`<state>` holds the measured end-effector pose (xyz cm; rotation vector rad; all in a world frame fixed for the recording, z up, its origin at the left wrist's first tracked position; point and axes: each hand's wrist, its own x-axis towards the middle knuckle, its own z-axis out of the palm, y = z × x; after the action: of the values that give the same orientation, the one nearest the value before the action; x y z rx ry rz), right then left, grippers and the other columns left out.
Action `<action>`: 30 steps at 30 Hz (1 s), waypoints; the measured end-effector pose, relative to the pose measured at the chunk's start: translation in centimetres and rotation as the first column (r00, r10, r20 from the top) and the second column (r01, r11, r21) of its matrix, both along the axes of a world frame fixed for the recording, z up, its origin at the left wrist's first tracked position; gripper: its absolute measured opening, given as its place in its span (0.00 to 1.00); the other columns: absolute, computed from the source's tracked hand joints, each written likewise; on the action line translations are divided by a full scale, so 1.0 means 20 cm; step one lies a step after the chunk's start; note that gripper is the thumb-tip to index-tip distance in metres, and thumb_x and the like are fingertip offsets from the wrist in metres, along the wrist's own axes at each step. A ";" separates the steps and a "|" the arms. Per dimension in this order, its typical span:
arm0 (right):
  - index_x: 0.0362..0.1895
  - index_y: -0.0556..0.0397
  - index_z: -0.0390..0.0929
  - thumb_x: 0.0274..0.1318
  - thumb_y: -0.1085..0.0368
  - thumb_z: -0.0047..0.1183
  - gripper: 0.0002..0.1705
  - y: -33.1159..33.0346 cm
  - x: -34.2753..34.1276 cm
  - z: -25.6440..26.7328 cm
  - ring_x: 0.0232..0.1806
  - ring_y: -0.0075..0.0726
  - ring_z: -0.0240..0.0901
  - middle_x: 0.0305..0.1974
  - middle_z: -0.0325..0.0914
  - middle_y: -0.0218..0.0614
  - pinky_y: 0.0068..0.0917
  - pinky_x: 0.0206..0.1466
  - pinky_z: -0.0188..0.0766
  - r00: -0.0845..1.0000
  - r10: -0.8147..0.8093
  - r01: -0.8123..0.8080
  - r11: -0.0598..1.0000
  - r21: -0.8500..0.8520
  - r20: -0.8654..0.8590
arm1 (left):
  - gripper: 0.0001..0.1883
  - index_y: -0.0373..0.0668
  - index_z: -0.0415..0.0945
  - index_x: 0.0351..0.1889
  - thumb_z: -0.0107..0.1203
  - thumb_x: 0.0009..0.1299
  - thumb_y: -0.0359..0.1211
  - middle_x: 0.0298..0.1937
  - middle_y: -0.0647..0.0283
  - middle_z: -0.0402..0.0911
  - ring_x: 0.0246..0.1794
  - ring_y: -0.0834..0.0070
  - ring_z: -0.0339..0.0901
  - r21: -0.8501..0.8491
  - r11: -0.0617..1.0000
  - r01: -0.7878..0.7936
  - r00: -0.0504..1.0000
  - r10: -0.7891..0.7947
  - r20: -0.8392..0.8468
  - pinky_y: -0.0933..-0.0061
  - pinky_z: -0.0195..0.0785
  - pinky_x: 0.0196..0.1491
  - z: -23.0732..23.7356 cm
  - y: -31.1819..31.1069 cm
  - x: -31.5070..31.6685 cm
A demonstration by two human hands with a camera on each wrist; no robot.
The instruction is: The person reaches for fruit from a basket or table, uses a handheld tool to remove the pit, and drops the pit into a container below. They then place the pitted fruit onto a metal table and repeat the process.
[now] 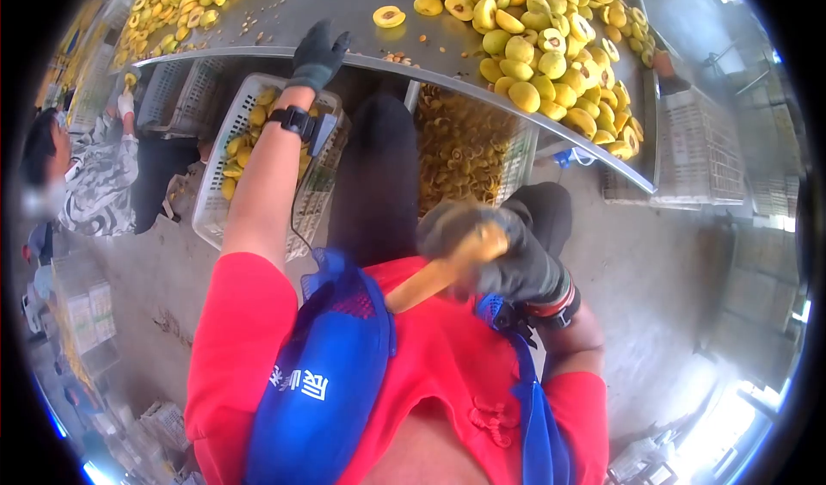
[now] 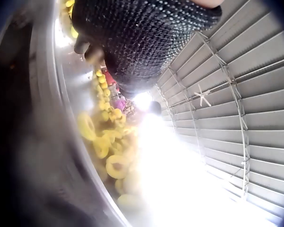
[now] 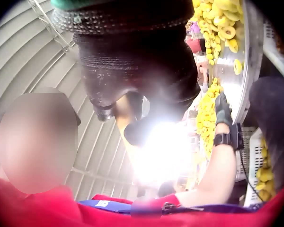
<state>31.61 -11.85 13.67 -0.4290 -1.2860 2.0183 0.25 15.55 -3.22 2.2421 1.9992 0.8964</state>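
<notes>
In a dark glove, my right hand [image 1: 508, 253] grips a tan wooden stick [image 1: 430, 280], blurred, held slantwise before the red shirt. The same stick [image 3: 126, 125] shows below the gloved fingers in the right wrist view. My left hand [image 1: 317, 57], also gloved, reaches over the front edge of the metal table [image 1: 344, 8] with fingers extended. Beside its fingertips the left wrist view has a small brownish blurred thing [image 2: 93, 55]. One halved yellow fruit [image 1: 389, 16], like a peach, lies to the right of that hand. A large heap of yellow fruit [image 1: 551, 55] covers the table's right side.
Under the left forearm stands a white crate [image 1: 215, 162] with yellow fruit halves. Another crate [image 1: 514, 162] between the legs holds brownish pieces. More fruit [image 1: 181, 3] lies at the table's far left. A seated person [image 1: 99, 171] works at the left.
</notes>
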 end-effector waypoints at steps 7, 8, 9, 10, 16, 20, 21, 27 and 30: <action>0.50 0.63 0.73 0.48 0.70 0.64 0.24 -0.03 -0.25 0.03 0.51 0.52 0.72 0.47 0.75 0.52 0.42 0.52 0.70 0.847 0.326 -0.270 0.944 0.188 -0.419 | 0.37 0.42 0.61 0.64 0.50 0.64 0.57 0.61 0.48 0.70 0.60 0.52 0.68 -0.422 0.907 -0.003 1.000 0.003 -0.001 0.58 0.62 0.61 -0.02 0.45 0.25; 0.50 0.63 0.73 0.48 0.70 0.64 0.24 -0.01 -0.29 0.02 0.51 0.52 0.72 0.47 0.75 0.51 0.42 0.52 0.70 0.853 0.314 -0.239 0.945 0.223 -0.418 | 0.37 0.42 0.61 0.64 0.50 0.64 0.57 0.60 0.48 0.70 0.60 0.52 0.69 -0.483 0.875 -0.012 1.000 0.024 0.019 0.58 0.62 0.61 0.00 0.45 0.28; 0.50 0.63 0.73 0.49 0.69 0.64 0.24 0.02 -0.30 0.02 0.51 0.52 0.72 0.47 0.75 0.50 0.42 0.53 0.70 0.858 0.304 -0.210 0.943 0.257 -0.414 | 0.37 0.42 0.61 0.63 0.51 0.63 0.57 0.59 0.47 0.71 0.59 0.52 0.69 -0.466 0.884 -0.020 1.000 0.028 0.010 0.58 0.62 0.60 -0.07 0.52 0.28; 0.51 0.63 0.73 0.49 0.69 0.64 0.24 0.04 -0.30 0.04 0.51 0.52 0.72 0.47 0.75 0.50 0.43 0.53 0.70 0.857 0.294 -0.201 0.947 0.250 -0.423 | 0.37 0.42 0.62 0.63 0.52 0.63 0.57 0.58 0.47 0.72 0.59 0.52 0.70 -0.452 0.892 -0.024 1.000 0.029 0.004 0.58 0.63 0.59 -0.19 0.61 0.27; 0.50 0.65 0.73 0.51 0.69 0.63 0.23 0.07 -0.25 0.04 0.52 0.51 0.72 0.48 0.74 0.51 0.42 0.54 0.70 0.834 0.319 -0.324 0.944 0.069 -0.450 | 0.36 0.42 0.65 0.58 0.60 0.57 0.54 0.53 0.47 0.76 0.53 0.51 0.74 -0.389 0.921 0.011 0.999 0.007 0.043 0.57 0.67 0.54 -0.34 0.75 0.34; 0.49 0.65 0.73 0.52 0.70 0.62 0.21 0.10 -0.14 0.01 0.52 0.51 0.72 0.49 0.74 0.53 0.42 0.53 0.70 0.845 0.377 -0.373 0.924 0.085 -0.378 | 0.37 0.42 0.64 0.57 0.64 0.55 0.52 0.51 0.49 0.77 0.51 0.51 0.75 -0.346 0.938 0.018 0.996 0.014 0.090 0.57 0.69 0.52 -0.29 0.63 0.45; 0.47 0.65 0.73 0.51 0.70 0.61 0.19 0.11 -0.11 -0.01 0.52 0.50 0.73 0.49 0.74 0.53 0.41 0.52 0.71 0.845 0.423 -0.407 0.905 0.122 -0.327 | 0.40 0.41 0.62 0.59 0.65 0.54 0.51 0.49 0.49 0.78 0.49 0.52 0.76 -0.310 0.949 0.061 0.992 -0.023 0.124 0.58 0.69 0.51 -0.27 0.62 0.46; 0.50 0.65 0.72 0.49 0.72 0.62 0.23 0.03 -0.07 0.01 0.53 0.51 0.72 0.49 0.74 0.52 0.44 0.51 0.71 0.865 0.294 -0.268 0.956 0.120 -0.406 | 0.29 0.38 0.69 0.52 0.64 0.59 0.46 0.43 0.60 0.79 0.41 0.75 0.77 -0.210 0.868 0.451 0.572 -0.100 0.814 0.71 0.72 0.43 0.10 0.15 0.56; 0.51 0.64 0.72 0.50 0.72 0.62 0.23 -0.01 -0.18 0.10 0.54 0.52 0.71 0.49 0.74 0.51 0.45 0.54 0.69 0.833 0.263 -0.204 0.964 0.171 -0.487 | 0.20 0.38 0.71 0.51 0.60 0.65 0.38 0.42 0.66 0.79 0.38 0.83 0.75 -0.198 0.814 0.546 0.367 -0.020 0.930 0.78 0.71 0.39 0.28 -0.15 0.61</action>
<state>28.00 -11.96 15.70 0.3214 -1.1426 2.0510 12.47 12.65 2.47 1.2330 1.0417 1.0536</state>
